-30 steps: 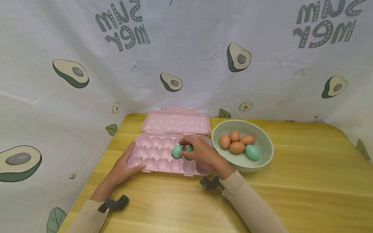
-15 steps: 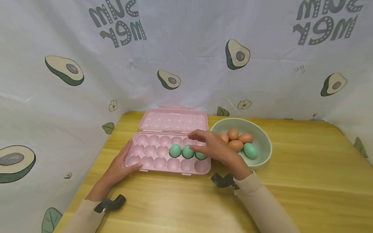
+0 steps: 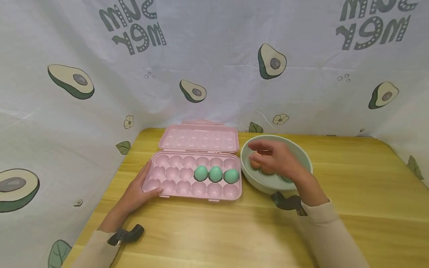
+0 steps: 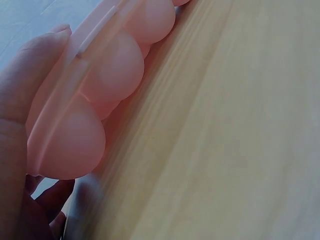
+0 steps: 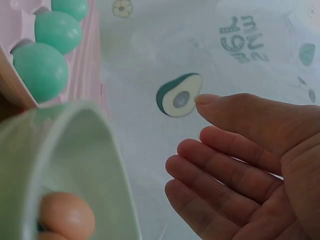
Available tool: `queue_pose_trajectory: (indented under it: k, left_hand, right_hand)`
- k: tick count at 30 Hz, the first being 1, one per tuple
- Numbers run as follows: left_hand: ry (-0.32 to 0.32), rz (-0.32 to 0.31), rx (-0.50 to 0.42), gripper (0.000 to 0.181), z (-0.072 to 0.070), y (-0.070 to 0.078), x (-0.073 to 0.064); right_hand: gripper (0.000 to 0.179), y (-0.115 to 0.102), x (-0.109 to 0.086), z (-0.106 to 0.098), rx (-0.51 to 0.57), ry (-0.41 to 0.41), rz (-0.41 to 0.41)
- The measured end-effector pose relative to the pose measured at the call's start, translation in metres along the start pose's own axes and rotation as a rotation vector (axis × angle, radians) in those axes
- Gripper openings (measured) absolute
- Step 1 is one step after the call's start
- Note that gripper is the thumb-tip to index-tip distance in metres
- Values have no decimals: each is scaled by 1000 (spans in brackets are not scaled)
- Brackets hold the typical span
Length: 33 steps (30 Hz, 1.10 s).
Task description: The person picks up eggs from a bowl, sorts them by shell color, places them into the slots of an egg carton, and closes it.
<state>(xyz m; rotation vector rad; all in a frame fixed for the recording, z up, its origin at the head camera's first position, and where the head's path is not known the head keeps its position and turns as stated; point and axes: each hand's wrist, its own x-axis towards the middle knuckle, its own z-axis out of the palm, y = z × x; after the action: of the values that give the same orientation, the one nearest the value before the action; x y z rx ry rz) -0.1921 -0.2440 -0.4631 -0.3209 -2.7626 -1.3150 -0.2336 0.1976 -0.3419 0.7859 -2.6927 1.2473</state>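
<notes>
Near side of bench [image 3: 214,230]: both sleeves [image 3: 321,223] reach in, each wrist bearing a dark device [image 3: 125,235]. Near edge of bench out of view.

Toward the bench's left edge: left hand [image 3: 137,191] grips the left end of the pink egg tray [image 3: 160,191], thumb on the front rim, fingers round the end.

Tray lies between the left edge and the middle of the far edge. Count: three green eggs [image 3: 215,174] seated, side by side, filling the right half of the middle row. Front row, back row and left half of middle row: vacant. Progress judged early; fifteen of eighteen cups unfilled.

Right of tray, near the far edge: green bowl [image 3: 261,185]. Right hand [image 3: 276,158] hangs over it, fingers loosely bent, grasping nothing. Brown eggs [image 5: 67,216] in bowl, plus a sliver of green; hand hides the rest, so the number left cannot be told.

Farthest, by the far edge: lid [image 3: 199,137] folded back behind the cups, not yet closed. Avocado-print curtain [image 3: 214,48] beyond.
</notes>
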Motion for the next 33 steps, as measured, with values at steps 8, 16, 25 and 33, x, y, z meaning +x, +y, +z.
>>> queue_pose_trajectory:
  k: [8, 16, 25, 33]
  left_hand:
    - [-4, -7, -5, 106, -1, 2, 0]
    - [-7, -12, -2, 106, -1, 0, -1]
    - [-6, -13, 2, 106, -2, 4, 0]
    - [-6, 11, -1, 106, -1, 1, 1]
  right_hand:
    - [35, 7, -12, -23, -73, 30, 57]
    - [36, 19, -22, -35, -82, 20, 87]
    - [37, 26, -30, -53, -103, 41, 93]
    - [36, 34, -35, -61, -117, 20, 115]
